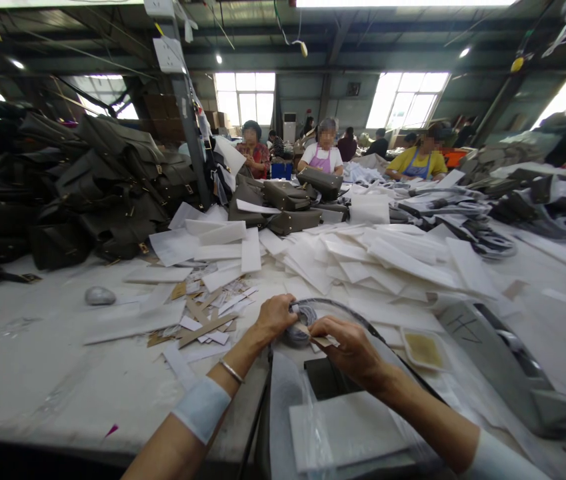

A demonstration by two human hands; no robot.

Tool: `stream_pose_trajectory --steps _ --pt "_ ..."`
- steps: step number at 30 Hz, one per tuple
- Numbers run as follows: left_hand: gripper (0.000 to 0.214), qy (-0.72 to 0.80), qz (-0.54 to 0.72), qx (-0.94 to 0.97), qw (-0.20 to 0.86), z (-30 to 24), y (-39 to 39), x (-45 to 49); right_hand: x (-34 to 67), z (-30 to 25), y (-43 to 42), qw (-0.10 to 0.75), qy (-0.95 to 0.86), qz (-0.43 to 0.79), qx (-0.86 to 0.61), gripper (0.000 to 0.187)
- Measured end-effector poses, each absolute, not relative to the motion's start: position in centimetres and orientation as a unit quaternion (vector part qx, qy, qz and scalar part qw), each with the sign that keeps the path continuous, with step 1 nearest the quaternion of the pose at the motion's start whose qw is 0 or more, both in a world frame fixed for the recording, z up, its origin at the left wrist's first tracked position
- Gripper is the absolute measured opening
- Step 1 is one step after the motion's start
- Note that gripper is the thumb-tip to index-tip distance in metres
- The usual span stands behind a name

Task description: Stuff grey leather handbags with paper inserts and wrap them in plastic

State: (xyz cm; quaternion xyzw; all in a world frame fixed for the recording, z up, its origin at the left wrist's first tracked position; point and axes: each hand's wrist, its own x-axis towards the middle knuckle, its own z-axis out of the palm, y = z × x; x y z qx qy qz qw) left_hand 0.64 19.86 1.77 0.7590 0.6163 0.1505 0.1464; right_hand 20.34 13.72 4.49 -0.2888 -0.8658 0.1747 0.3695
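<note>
My left hand (pixel 275 316) is closed around a coiled grey strap (pixel 299 325) near the table's front edge. My right hand (pixel 350 347) pinches a small tan and white paper strip (pixel 319 340) against that coil. A thin dark strap (pixel 343 308) arcs away from the coil to the right. Both hands meet above a grey bag (pixel 283 400) with a white card (pixel 343 427) under clear plastic. A bracelet sits on my left wrist.
White paper sheets (pixel 383 257) cover the table's middle. Cardboard scraps (pixel 203 320) lie left of my hands. Dark handbags (pixel 107 193) pile up at the left and several more (pixel 287 200) at the centre back. A small dish of yellow glue (pixel 423 348) sits right. Three workers sit beyond.
</note>
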Motion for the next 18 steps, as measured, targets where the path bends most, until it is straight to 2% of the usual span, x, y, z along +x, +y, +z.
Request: stream_pose_trajectory --steps 5,9,14,18 --pt "0.029 0.597 0.212 0.759 0.151 2.0 19.2 0.1 19.2 5.0 14.6 0.339 -0.873 0.063 -0.345 0.013" --pt "0.025 0.583 0.266 0.747 0.179 2.6 18.8 -0.3 18.3 4.6 16.0 0.344 -0.871 0.03 -0.35 0.015" --pt "0.022 0.548 0.339 0.717 0.268 2.9 18.9 -0.5 17.7 3.0 18.7 0.368 -0.885 -0.032 -0.284 0.019" --pt "0.029 0.512 0.389 0.673 0.364 2.6 19.2 -0.8 17.4 2.7 20.0 0.327 -0.911 -0.043 -0.248 0.022"
